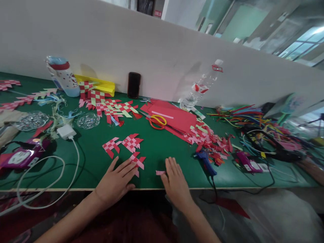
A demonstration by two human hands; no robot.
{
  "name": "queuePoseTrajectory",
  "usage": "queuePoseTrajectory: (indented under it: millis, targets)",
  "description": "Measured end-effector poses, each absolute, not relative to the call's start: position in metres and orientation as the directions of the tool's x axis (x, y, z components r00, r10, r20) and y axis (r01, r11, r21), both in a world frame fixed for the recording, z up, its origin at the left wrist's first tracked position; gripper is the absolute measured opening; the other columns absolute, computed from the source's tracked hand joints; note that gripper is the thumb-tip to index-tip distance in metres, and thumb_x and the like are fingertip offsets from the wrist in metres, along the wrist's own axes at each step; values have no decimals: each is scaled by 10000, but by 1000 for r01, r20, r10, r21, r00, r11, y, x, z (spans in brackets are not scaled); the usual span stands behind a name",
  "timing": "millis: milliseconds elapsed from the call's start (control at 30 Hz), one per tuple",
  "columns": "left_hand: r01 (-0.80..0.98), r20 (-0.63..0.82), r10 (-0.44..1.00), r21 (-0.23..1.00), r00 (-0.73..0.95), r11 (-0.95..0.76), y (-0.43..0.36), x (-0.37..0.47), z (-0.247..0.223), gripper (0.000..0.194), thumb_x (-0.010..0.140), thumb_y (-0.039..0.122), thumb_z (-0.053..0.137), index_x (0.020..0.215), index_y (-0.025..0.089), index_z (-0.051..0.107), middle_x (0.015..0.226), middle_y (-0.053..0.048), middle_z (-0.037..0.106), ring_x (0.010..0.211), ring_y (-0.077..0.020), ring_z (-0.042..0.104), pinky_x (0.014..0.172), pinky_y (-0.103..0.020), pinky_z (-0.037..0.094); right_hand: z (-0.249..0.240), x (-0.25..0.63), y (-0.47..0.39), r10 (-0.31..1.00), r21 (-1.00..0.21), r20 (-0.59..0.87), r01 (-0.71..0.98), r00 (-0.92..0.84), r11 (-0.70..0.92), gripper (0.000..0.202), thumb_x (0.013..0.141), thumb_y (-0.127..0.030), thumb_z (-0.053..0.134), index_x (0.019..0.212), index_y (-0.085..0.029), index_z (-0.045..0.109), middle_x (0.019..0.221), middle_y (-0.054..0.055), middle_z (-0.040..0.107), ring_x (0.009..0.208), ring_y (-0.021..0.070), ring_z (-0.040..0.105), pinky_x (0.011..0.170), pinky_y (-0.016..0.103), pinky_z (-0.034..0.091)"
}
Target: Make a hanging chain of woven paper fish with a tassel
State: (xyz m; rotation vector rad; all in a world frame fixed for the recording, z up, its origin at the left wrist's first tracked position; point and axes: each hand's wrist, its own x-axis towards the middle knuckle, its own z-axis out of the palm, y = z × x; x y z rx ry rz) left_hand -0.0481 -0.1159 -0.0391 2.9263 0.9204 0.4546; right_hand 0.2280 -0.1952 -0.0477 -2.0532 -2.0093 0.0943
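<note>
My left hand (115,180) lies flat with fingers stretched out, its fingertips over a red and pink woven paper fish (139,161), part of which they cover. Just beyond it are two more woven paper fish, a smaller one (111,146) and a larger one (131,143). Flat on the table is my right hand (176,182), fingers extended. A small pink paper strip (160,172) sits by its thumb. To the right of this hand rests a blue glue gun (206,162) with a black cord.
Orange and yellow scissors (158,121) lie on red paper sheets (174,113). Paper scraps (212,140) spread to the right. Behind stand a clear plastic bottle (199,86), a phone (134,85) and a cartoon-printed bottle (66,79). A white charger (66,131) trails its cable at left.
</note>
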Motion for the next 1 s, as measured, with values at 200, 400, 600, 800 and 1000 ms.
queuePoseTrajectory:
  millis: [200, 400, 600, 800, 1000]
  targets:
    - [551, 245, 573, 159, 782, -819, -116, -49, -37, 420, 959, 488, 443, 1306, 291, 572, 1344, -32, 606, 1316, -218, 469, 1192, -488, 28, -24, 164, -180, 981, -221, 63, 955, -185, 195, 541, 950, -377, 439, 1460, -199, 413, 1532, 82, 373, 1441, 314, 258, 1130, 534, 317]
    - [562, 262, 588, 175, 765, -809, -117, -48, -36, 425, 951, 485, 465, 1307, 276, 570, 1354, -31, 598, 1320, -206, 464, 1198, -453, -11, -20, 174, -170, 974, -214, 64, 950, -218, 227, 458, 962, -351, 426, 1393, -222, 511, 1487, 57, 451, 1413, 308, 325, 1115, 510, 349]
    - [588, 283, 610, 169, 740, -791, -118, -59, -42, 406, 944, 462, 485, 1299, 291, 580, 1344, -29, 606, 1300, -219, 488, 1197, -473, 51, -25, 220, -184, 987, -185, 67, 971, -143, 153, 440, 985, -348, 359, 1372, -230, 532, 1474, 54, 470, 1416, 300, 321, 1114, 536, 336]
    - [594, 316, 610, 157, 727, -789, -120, -67, -48, 392, 958, 453, 458, 1287, 283, 588, 1350, -26, 601, 1299, -219, 492, 1195, -467, 41, -38, 235, -192, 989, -285, 108, 950, -99, 126, 739, 910, -553, 473, 1507, -156, 295, 1490, 144, 433, 1425, 307, 296, 1113, 539, 324]
    - [543, 325, 559, 146, 763, -827, -117, -60, -49, 399, 964, 458, 438, 1293, 286, 585, 1368, -27, 584, 1308, -214, 488, 1198, -449, 43, -21, 207, -178, 995, -233, 102, 972, 3, 21, 738, 814, -602, 604, 1399, -173, 462, 1352, 160, 546, 1244, 350, 468, 998, 525, 413]
